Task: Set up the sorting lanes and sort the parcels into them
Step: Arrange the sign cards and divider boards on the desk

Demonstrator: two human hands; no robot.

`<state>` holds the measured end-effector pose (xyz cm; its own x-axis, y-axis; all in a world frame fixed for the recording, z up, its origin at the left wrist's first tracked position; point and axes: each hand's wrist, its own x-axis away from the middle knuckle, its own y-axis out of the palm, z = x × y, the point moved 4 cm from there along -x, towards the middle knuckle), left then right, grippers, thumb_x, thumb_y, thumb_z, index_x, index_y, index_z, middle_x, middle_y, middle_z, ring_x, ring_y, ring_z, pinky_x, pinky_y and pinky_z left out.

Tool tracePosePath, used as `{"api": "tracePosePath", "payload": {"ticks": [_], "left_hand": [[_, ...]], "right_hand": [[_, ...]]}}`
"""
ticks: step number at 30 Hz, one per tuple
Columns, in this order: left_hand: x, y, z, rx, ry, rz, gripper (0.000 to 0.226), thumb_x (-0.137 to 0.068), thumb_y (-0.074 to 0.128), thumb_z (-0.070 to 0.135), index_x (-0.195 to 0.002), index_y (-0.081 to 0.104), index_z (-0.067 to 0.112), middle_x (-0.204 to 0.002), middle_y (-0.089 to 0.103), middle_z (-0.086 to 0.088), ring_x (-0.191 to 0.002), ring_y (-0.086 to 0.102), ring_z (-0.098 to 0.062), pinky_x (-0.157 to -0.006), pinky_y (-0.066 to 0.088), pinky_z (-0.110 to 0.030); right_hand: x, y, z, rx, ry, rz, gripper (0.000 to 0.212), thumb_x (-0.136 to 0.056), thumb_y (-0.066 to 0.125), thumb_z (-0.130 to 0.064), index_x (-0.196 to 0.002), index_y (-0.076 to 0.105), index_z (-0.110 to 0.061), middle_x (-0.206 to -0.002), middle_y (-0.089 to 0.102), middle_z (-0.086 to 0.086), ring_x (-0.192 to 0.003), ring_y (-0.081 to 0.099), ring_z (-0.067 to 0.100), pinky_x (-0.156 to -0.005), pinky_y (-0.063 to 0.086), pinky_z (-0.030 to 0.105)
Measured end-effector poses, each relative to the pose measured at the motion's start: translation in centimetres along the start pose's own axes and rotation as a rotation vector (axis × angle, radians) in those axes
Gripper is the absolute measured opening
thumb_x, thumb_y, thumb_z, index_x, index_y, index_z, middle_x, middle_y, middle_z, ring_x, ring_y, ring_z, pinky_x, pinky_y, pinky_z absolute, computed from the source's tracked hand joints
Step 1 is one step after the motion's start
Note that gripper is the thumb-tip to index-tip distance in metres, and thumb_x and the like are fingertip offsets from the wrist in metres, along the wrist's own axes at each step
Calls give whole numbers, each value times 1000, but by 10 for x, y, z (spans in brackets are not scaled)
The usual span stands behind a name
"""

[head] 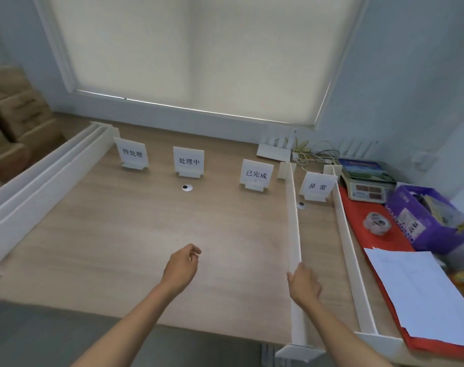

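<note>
Four white label stands line the back of the wooden table (146,234): one at the left (132,153), one in the middle (189,161), a third (256,174) and the far-right one (318,186). Two white divider boards stand upright on either side of the far-right label, a left one (292,207) and a right one (343,234). My right hand (303,283) holds the top edge of the left board near its front end, thumb on its left side. My left hand (181,266) hovers over the table with loosely curled fingers, holding nothing. Several spare divider boards (40,178) lie stacked at the table's left edge.
Brown cardboard boxes (16,115) are piled at the far left, off the table. To the right are a weighing scale (368,186), a tape roll (377,223), a purple box (432,221) and white papers (421,292) on a red sheet. A router (274,152) and cables sit at the back.
</note>
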<state>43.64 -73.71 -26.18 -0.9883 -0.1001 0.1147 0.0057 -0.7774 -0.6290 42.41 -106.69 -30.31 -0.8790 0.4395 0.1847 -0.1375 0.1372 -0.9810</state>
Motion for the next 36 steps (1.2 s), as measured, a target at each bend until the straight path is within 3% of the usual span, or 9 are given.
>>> {"api": "tracePosePath", "payload": {"ticks": [7,12,17,21,25,28,32,36], "left_hand": [[17,-146,-79,19,-34,128,26,-89,40,7,-96,61,20,-96,66,0,-91,60,-18,-80,47,-30],[46,-280,-166,-16,-96,267,27,-91,39,9,-101,63,17,-102,66,-2,-92,57,-17,-77,43,-27],[70,-376,-242,23,-207,391,26,-91,39,9,-97,62,20,-104,65,-4,-92,58,-21,-80,49,-32],[70,-421,-286,34,-261,462,25,-91,40,9,-100,63,17,-104,65,-8,-96,59,-24,-80,48,-32],[43,-454,-323,55,-278,497,23,-92,41,12,-97,62,19,-103,62,-5,-93,58,-24,-74,53,-35],[5,-481,-347,44,-271,494,23,-92,40,10,-94,61,19,-103,64,-6,-93,58,-22,-81,51,-35],[-58,-510,-373,14,-275,448,25,-92,40,7,-95,63,18,-101,67,-4,-94,60,-21,-84,49,-30],[-118,-525,-393,0,-283,381,25,-93,41,10,-98,64,18,-101,67,-1,-94,60,-18,-82,50,-28]], "right_hand": [[65,-21,-165,30,-215,39,38,-101,32,-38,-126,47,-14,-127,55,8,-121,48,26,-94,41,36],[150,0,-320,-26,-415,-45,35,-101,30,-36,-108,56,-14,-115,63,7,-111,55,26,-87,43,33],[232,16,-462,-122,-623,-132,30,-101,32,-34,-82,44,-14,-88,54,4,-89,57,26,-77,44,32],[264,23,-552,-171,-702,-162,37,-100,34,-32,-69,42,-14,-83,53,6,-75,50,25,-67,40,29],[265,38,-630,-211,-699,-208,32,-99,35,-33,-79,48,-11,-87,56,9,-78,53,27,-69,40,29],[255,53,-690,-235,-683,-256,30,-98,35,-33,-82,50,-11,-99,62,13,-93,61,31,-72,40,29],[237,71,-762,-232,-671,-295,29,-99,34,-34,-86,48,-11,-93,56,10,-83,54,27,-73,42,31],[226,91,-822,-244,-610,-375,39,-99,35,-41,-109,55,-9,-112,60,10,-102,60,27,-81,46,34]]}}
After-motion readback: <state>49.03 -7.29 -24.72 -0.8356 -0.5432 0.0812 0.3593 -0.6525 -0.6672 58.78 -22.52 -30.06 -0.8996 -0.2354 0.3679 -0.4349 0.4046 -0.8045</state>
